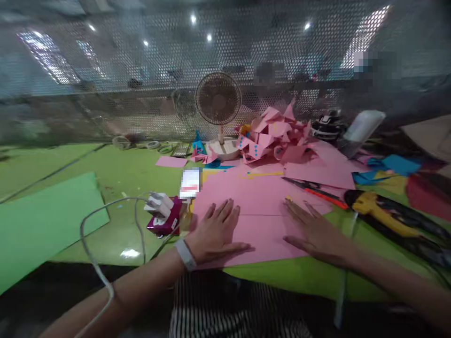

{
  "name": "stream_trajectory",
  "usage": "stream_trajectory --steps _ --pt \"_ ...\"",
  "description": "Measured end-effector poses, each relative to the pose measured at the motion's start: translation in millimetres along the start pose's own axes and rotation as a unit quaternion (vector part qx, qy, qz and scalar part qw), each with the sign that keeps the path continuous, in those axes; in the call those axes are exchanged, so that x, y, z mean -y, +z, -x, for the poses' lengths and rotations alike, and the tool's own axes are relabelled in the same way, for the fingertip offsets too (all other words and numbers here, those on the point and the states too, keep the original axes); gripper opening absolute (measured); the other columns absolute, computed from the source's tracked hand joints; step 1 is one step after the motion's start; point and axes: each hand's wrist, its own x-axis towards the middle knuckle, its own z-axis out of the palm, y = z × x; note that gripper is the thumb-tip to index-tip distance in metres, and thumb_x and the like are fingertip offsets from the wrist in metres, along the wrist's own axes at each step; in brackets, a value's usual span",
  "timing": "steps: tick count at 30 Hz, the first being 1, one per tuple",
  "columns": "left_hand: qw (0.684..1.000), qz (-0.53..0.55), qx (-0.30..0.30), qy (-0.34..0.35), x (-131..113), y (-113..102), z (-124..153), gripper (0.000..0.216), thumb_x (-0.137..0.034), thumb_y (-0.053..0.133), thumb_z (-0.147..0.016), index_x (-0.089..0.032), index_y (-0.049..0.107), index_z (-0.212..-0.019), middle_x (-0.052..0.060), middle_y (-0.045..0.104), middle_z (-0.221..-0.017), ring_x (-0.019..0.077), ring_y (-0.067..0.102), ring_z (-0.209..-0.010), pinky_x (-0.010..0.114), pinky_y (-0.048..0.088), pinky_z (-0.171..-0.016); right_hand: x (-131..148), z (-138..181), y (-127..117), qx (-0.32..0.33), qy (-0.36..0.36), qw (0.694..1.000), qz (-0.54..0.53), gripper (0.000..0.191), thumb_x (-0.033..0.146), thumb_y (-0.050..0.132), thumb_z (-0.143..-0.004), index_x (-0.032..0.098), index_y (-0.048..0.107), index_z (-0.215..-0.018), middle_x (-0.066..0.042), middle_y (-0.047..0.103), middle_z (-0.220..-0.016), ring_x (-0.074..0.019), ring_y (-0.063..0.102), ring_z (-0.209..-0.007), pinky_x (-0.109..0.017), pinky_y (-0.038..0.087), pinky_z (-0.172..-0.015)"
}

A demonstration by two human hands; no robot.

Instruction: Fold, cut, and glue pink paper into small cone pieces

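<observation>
A large pink paper sheet (262, 234) lies flat before me, with a straight line running across its middle. My left hand (216, 234) rests palm down on its left part, fingers spread. On the right part lies my right hand (312, 232), also flat with fingers stretched out. Neither hand grips anything. Beyond them is more pink paper (243, 192), with a thin yellow strip (266, 175) along it. Close to the right fingertips are dark scissors (294, 182) and a red-orange cutter (326, 197).
A yellow-and-black glue gun (387, 213) lies at right. Pink folded scraps (275, 134) heap beside a small fan (219, 101). At left are a white charger (158, 205) on a purple box (165, 227), its cable (89, 253) crossing my forearm, and green paper (52, 225).
</observation>
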Motion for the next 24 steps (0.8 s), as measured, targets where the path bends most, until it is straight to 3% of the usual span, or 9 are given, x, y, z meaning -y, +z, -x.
stream_trajectory --steps 6,10,14,16,20,24 --pt "0.999 -0.023 -0.019 -0.037 0 2 13 0.091 -0.074 0.025 -0.078 -0.011 0.018 -0.143 0.016 0.019 -0.149 0.0311 0.014 -0.136 0.050 0.016 -0.107 2 1 -5 -0.015 0.004 1.000 -0.008 0.081 0.063 0.031 -0.085 0.016 0.002 -0.145 -0.012 0.017 -0.149 -0.0248 0.015 -0.137 -0.048 0.014 -0.111" --pt "0.994 -0.043 -0.031 -0.094 3 4 15 0.090 -0.073 0.024 -0.079 -0.006 0.026 -0.140 0.020 0.028 -0.144 0.0333 0.025 -0.133 0.051 0.021 -0.105 2 0 -7 -0.027 -0.001 1.000 0.001 0.080 0.063 0.028 -0.086 0.015 0.003 -0.145 -0.013 0.019 -0.149 -0.0251 0.016 -0.137 -0.048 0.013 -0.111" --pt "0.981 -0.079 -0.100 -0.144 -8 -5 2 0.091 -0.075 0.024 -0.077 -0.005 0.036 -0.134 0.022 0.041 -0.136 0.0353 0.025 -0.132 0.056 0.014 -0.105 1 -1 -5 -0.029 -0.007 0.999 0.018 0.081 0.063 0.027 -0.086 0.012 0.006 -0.145 -0.015 0.019 -0.148 -0.0257 0.016 -0.137 -0.049 0.014 -0.110" --pt "0.981 -0.080 -0.137 -0.110 -26 -8 -16 0.094 -0.077 0.024 -0.076 -0.006 0.029 -0.138 0.019 0.033 -0.143 0.0321 0.014 -0.136 0.054 0.006 -0.108 -1 0 -1 -0.041 -0.018 0.999 0.030 0.080 0.062 0.028 -0.086 0.012 0.006 -0.145 -0.015 0.019 -0.148 -0.0259 0.016 -0.137 -0.049 0.015 -0.110" --pt "0.993 -0.032 -0.104 0.039 -70 3 -64 0.097 -0.078 0.012 -0.075 -0.007 0.027 -0.139 0.016 0.031 -0.144 0.0256 0.013 -0.137 0.046 0.003 -0.110 -7 0 17 -0.097 -0.044 0.993 0.057 0.081 0.056 0.031 -0.087 0.010 -0.005 -0.144 -0.018 0.023 -0.146 -0.0278 0.022 -0.135 -0.051 0.018 -0.107" --pt "0.997 -0.023 -0.065 0.029 -85 21 -84 0.108 -0.081 0.010 -0.070 0.002 0.025 -0.138 0.025 0.029 -0.142 0.0324 0.022 -0.134 0.048 0.009 -0.108 -10 1 25 -0.107 -0.054 0.991 0.055 0.084 0.053 0.036 -0.086 0.010 -0.009 -0.143 -0.018 0.024 -0.146 -0.0284 0.023 -0.135 -0.052 0.021 -0.106"
